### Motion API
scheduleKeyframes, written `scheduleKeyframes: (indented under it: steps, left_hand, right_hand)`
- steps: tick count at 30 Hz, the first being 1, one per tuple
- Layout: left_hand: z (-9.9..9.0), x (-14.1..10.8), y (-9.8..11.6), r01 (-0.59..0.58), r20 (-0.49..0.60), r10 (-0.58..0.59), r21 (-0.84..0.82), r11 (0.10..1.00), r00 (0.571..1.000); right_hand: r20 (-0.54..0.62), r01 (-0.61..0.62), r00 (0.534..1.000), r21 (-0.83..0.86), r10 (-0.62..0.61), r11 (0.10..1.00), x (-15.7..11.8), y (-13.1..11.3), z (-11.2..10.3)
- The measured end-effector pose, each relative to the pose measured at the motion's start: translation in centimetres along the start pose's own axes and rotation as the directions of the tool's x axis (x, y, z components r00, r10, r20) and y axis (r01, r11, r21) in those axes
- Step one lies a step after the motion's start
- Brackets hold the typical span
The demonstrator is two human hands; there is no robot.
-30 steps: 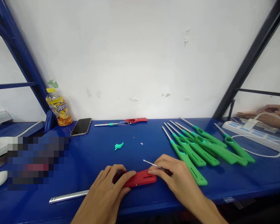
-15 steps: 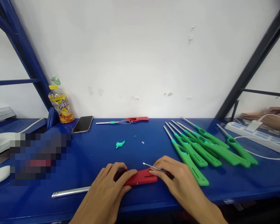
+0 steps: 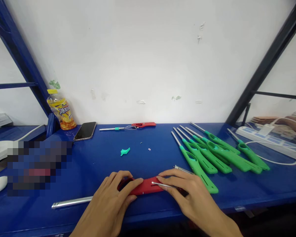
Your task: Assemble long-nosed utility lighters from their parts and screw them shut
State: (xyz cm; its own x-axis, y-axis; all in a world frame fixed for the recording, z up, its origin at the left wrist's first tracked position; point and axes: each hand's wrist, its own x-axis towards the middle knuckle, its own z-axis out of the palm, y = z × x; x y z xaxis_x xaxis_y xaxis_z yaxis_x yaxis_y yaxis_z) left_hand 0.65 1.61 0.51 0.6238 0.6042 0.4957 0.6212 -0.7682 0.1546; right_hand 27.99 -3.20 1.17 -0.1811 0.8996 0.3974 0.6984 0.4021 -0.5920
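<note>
Here we are, low over the tabletop (image 3: 108, 164), and our left hand (image 3: 111, 197) has its grip clamped on the red lighter (image 3: 149, 186), thumb and fingers around the body near the trigger opening. The lighter lies flat right in front of us, and a metal tube (image 3: 72, 201) runs out to the left in line with it, the join hidden behind our hand.

Over on the other side, our right hand (image 3: 191, 191) has its grip closed around a thin metal tool (image 3: 164, 185), fingertips at the lighter's right end. The tool's tip sits over the red body by the slot; whether it touches, we cannot tell. Just beyond those fingers, a silvery piece (image 3: 184, 169) pokes out, partly covered.

To the right we've got green lighters (image 3: 199, 172) fanned out side by side. Ahead of our hands lies a small turquoise piece (image 3: 125, 151), and near the wall, a red handle (image 3: 146, 124) with wires beside it.
</note>
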Motion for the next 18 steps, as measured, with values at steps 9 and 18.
scheduleKeyframes:
  steps: [9,18]
  left_hand:
    - [-0.16,0.26,0.19,-0.036,-0.025,0.036,0.014,0.999,0.999]
    - [-0.34,0.35,0.21,-0.054,-0.051,0.054,0.005,0.999,0.997]
  right_hand:
    - [0.061,-0.022,0.998,-0.009,0.022,1.0,0.12,-0.18,-0.34]
    - [0.038,-0.027,0.999,-0.008,0.027,1.0,0.06,-0.23,-0.22]
